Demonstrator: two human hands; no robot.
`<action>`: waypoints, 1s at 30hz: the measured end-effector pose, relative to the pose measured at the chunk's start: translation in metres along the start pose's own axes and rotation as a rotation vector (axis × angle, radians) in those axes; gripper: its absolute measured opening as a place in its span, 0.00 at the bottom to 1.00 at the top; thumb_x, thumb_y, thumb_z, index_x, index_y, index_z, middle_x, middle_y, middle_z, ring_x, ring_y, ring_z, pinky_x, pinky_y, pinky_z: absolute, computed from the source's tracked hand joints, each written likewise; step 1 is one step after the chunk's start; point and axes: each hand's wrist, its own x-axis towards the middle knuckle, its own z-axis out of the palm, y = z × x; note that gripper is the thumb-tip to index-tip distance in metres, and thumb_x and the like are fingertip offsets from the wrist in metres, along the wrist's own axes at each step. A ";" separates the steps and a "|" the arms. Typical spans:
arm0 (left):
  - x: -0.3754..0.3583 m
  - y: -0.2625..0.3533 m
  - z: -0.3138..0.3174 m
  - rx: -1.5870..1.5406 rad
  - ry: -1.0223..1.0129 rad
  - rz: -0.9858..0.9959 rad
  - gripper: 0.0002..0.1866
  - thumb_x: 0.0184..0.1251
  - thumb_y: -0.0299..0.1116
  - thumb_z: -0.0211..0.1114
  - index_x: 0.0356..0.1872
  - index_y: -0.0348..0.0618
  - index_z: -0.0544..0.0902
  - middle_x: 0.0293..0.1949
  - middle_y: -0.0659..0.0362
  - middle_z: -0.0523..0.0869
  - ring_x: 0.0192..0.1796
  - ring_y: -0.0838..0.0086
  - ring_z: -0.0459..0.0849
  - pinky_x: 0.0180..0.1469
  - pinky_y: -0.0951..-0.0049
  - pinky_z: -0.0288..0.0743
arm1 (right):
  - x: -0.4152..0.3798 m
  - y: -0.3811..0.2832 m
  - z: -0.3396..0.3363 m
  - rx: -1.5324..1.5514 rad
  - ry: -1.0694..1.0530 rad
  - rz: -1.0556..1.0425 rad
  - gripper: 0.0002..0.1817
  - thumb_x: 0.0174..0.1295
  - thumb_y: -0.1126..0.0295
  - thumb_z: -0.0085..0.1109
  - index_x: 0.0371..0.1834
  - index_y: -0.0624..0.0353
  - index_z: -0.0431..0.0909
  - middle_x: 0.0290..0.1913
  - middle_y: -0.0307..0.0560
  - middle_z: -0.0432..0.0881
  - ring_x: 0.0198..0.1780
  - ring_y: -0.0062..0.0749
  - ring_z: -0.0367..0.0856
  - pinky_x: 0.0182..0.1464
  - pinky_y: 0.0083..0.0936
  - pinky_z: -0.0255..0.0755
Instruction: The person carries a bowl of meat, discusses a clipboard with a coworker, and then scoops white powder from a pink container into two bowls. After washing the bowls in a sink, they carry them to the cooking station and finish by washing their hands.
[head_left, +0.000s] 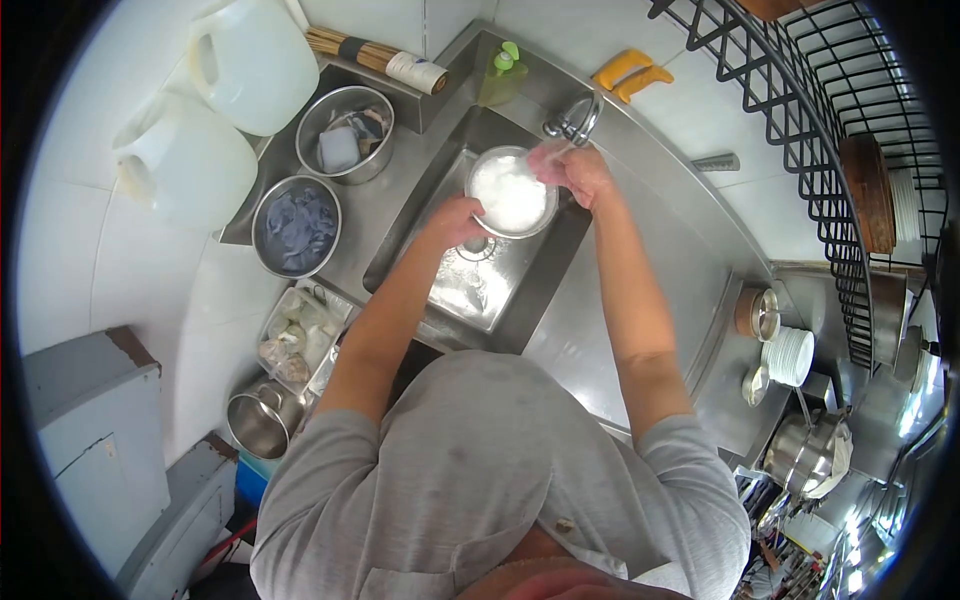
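Note:
My left hand [456,222] is closed on the left rim of a round metal bowl [553,213] held over the sink [480,312]. The bowl has white contents [508,195]; whether these are grains or foam I cannot make out. At the bowl's upper right edge is my right hand [572,172], just below the chrome faucet [577,122]. Its fingers point left toward the bowl and are smeared by water or motion, so I cannot see whether they hold anything.
Left of the sink stand two metal bowls, one with cloths [297,228], one with a sponge [340,148]. Two white jugs [262,70] are beyond. A green soap bottle [500,78] stands behind the sink. A black wire rack [815,150] hangs at right, above stacked plates [788,357].

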 end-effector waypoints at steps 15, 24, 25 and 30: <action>-0.052 0.024 -0.026 0.082 0.060 0.140 0.31 0.53 0.15 0.52 0.64 0.33 0.66 0.58 0.42 0.75 0.57 0.46 0.80 0.51 0.43 0.84 | -0.007 -0.007 0.011 0.039 0.108 -0.003 0.15 0.60 0.81 0.44 0.46 0.74 0.77 0.43 0.59 0.84 0.42 0.43 0.86 0.45 0.33 0.83; -0.092 0.066 -0.058 0.326 0.182 0.324 0.31 0.53 0.17 0.54 0.64 0.38 0.68 0.55 0.47 0.80 0.50 0.53 0.85 0.40 0.50 0.88 | 0.009 0.008 0.016 -0.006 0.054 0.015 0.11 0.61 0.79 0.50 0.43 0.70 0.79 0.39 0.54 0.85 0.38 0.35 0.86 0.39 0.29 0.83; -0.094 0.070 -0.060 0.334 0.194 0.332 0.31 0.53 0.17 0.54 0.64 0.39 0.69 0.55 0.47 0.80 0.50 0.54 0.86 0.40 0.51 0.88 | 0.011 0.010 0.016 0.032 0.056 0.033 0.11 0.62 0.78 0.52 0.44 0.69 0.80 0.41 0.54 0.85 0.40 0.36 0.86 0.41 0.30 0.82; -0.105 0.079 -0.061 0.352 0.184 0.360 0.31 0.54 0.17 0.55 0.64 0.42 0.71 0.54 0.50 0.82 0.50 0.56 0.86 0.41 0.51 0.88 | 0.019 0.025 0.014 0.138 0.080 0.036 0.10 0.61 0.78 0.56 0.43 0.70 0.80 0.39 0.54 0.85 0.39 0.36 0.86 0.38 0.28 0.82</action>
